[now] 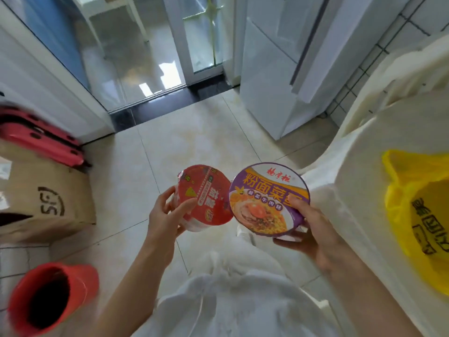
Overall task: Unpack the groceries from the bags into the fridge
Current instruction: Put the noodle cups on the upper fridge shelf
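I had my left hand [167, 215] clamped on the red noodle bowl [204, 195] and my right hand [308, 229] clamped on the purple noodle bowl [268, 199]. Both bowls touched rim to rim in the air, well short of the white fridge [274, 76], with the yellow bag [418, 210] to their right.

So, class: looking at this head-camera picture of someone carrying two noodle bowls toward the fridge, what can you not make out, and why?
Head view only:
- Fridge: doors shut, so its inside is hidden.
- Yellow bag: cut off by the right edge; contents not visible.
- Red bowl: the left hand covers its side; small print blurred.
- Purple bowl: the right hand hides its base.
- Cardboard box: cropped at the left edge.
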A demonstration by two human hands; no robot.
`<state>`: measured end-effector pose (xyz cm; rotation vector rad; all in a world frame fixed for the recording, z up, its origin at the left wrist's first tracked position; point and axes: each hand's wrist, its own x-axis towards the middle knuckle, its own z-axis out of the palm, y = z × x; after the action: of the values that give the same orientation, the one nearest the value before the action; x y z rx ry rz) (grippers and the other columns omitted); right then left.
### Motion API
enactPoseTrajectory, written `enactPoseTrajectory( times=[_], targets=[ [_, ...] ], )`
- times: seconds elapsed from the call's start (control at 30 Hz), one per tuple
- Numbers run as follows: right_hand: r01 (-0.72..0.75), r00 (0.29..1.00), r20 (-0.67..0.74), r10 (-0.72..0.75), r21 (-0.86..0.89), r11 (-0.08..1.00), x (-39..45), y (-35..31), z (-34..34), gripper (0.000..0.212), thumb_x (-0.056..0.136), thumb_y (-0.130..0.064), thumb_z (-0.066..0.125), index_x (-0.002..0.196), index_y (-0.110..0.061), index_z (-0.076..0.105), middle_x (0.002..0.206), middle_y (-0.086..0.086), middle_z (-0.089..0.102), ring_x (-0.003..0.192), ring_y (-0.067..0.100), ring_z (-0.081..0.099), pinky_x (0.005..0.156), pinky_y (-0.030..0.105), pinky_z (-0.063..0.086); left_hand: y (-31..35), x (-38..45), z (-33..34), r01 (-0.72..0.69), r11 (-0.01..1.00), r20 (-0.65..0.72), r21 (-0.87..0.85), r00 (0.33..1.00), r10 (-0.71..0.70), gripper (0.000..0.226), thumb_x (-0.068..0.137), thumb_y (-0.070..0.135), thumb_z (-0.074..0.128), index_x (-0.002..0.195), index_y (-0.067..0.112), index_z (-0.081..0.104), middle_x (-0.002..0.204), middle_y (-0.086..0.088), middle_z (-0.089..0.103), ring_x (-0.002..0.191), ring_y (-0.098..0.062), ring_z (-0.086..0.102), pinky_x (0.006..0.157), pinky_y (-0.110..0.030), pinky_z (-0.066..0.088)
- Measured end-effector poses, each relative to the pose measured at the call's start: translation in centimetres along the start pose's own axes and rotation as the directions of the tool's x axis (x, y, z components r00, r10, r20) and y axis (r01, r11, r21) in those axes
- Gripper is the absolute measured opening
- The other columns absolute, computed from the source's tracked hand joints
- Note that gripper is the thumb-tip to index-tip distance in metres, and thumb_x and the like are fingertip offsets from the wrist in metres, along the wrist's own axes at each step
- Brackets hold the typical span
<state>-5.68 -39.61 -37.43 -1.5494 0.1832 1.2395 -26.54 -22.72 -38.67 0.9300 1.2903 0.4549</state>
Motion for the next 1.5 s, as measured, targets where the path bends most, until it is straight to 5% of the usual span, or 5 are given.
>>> enactPoseTrajectory(
  times=[0.3, 0.43, 0.6, 0.93, 1.5],
  targets=[
    [0.001, 0.994, 0.104, 0.016, -0.156, 0.988, 7.9, -4.5, 7.9, 0.055, 0.074, -0.044, 0.071, 0.122, -0.028, 0.049, 0.116, 0.008, 0.065, 0.101, 0.035, 0.065, 0.080, 0.052, 0.056, 4.0, 6.4, -3.9, -0.013, 0.994, -0.125, -0.113, 0.992, -0.001, 0.079, 0.061, 0.036, 0.077, 0.134, 0.029, 0.047, 0.118, -0.001, 0.063, 0.103, -0.021, 0.063, 0.074, -0.034, 0.054],
    [-0.011, 0.989, 0.139, 0.042, -0.221, 0.975, 12.2, -8.4, 12.4, 0.062, 0.067, -0.050, 0.075, 0.118, -0.024, 0.051, 0.110, 0.007, 0.067, 0.090, 0.030, 0.066, 0.083, 0.046, 0.056, 7.6, 11.4, -5.2, -0.002, 0.989, -0.145, -0.148, 0.989, -0.020, 0.066, 0.072, 0.028, 0.076, 0.132, 0.029, 0.048, 0.117, -0.002, 0.064, 0.107, -0.024, 0.062, 0.075, -0.036, 0.055],
    [0.024, 0.989, 0.150, 0.003, -0.180, 0.983, 16.5, -13.9, 17.8, 0.062, 0.063, -0.049, 0.073, 0.115, -0.021, 0.051, 0.105, 0.010, 0.065, 0.087, 0.027, 0.060, 0.077, 0.036, 0.055, 13.4, 18.1, -5.8, 0.009, 0.986, -0.141, -0.168, 0.989, -0.033, 0.073, 0.064, 0.032, 0.077, 0.131, 0.028, 0.049, 0.118, -0.004, 0.064, 0.109, -0.027, 0.062, 0.076, -0.038, 0.055],
    [0.026, 0.994, 0.112, -0.018, -0.067, 0.997, 23.2, -22.0, 23.9, 0.068, 0.063, -0.046, 0.077, 0.122, -0.019, 0.055, 0.107, 0.012, 0.067, 0.085, 0.027, 0.062, 0.084, 0.041, 0.055, 21.6, 29.3, -4.6, -0.013, 0.985, -0.126, -0.171, 0.992, -0.009, 0.061, 0.078, 0.028, 0.074, 0.133, 0.028, 0.048, 0.120, -0.004, 0.062, 0.108, -0.027, 0.061, 0.077, -0.037, 0.055],
    [0.197, 0.969, -0.207, -0.134, 0.324, 0.925, 34.2, -36.3, 35.1, 0.059, 0.065, -0.037, 0.073, 0.120, -0.019, 0.059, 0.105, 0.010, 0.070, 0.092, 0.027, 0.066, 0.082, 0.039, 0.054, 42.9, 54.5, 1.4, -0.052, 0.998, 0.306, 0.031, 0.951, 0.040, 0.072, 0.063, 0.028, 0.081, 0.129, 0.026, 0.052, 0.116, -0.004, 0.066, 0.109, -0.027, 0.063, 0.085, -0.042, 0.053]
  ],
)
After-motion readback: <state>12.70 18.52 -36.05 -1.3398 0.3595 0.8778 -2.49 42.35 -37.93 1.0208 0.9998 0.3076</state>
